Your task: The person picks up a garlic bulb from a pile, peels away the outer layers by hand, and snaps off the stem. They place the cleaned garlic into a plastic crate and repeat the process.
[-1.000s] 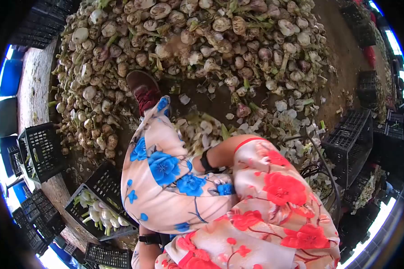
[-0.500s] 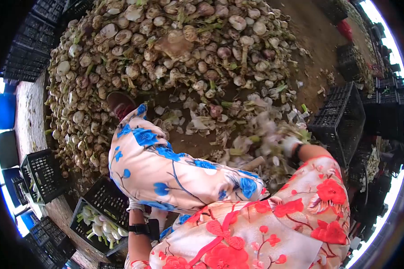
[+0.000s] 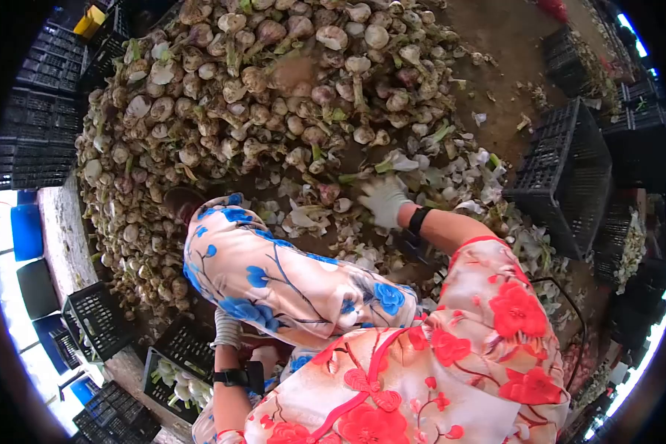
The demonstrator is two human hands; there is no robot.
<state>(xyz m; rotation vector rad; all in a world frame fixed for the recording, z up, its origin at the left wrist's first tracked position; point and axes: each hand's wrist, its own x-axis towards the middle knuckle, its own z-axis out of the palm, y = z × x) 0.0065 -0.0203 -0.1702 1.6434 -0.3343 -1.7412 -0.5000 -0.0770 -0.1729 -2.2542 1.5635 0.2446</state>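
A large pile of garlic bulbs [image 3: 274, 96] with dirty skins and stems fills the upper middle. My right hand [image 3: 382, 201], in a white glove, reaches over the scraps at the pile's near edge, fingers apart, with nothing visible in it. Loose garlic skins and stalks [image 3: 303, 218] lie on the ground around it. My left hand [image 3: 228, 330], gloved too, is beside my bent knee at the lower left; its fingers are hidden by the patterned trouser leg. Close to that hand, a black crate [image 3: 155, 370] holds trimmed white garlic [image 3: 181, 385].
An empty-looking black crate [image 3: 570, 185] is tilted at the right. More black crates [image 3: 41, 118] are stacked at the upper left, another crate [image 3: 100, 322] stands at the lower left. Blue containers [image 3: 27, 231] line the left edge. My shoe [image 3: 183, 204] touches the pile.
My right hand has moved left and up from the scraps at the right to the pile's near edge. The whole view has shifted slightly. My left hand remains beside the knee.
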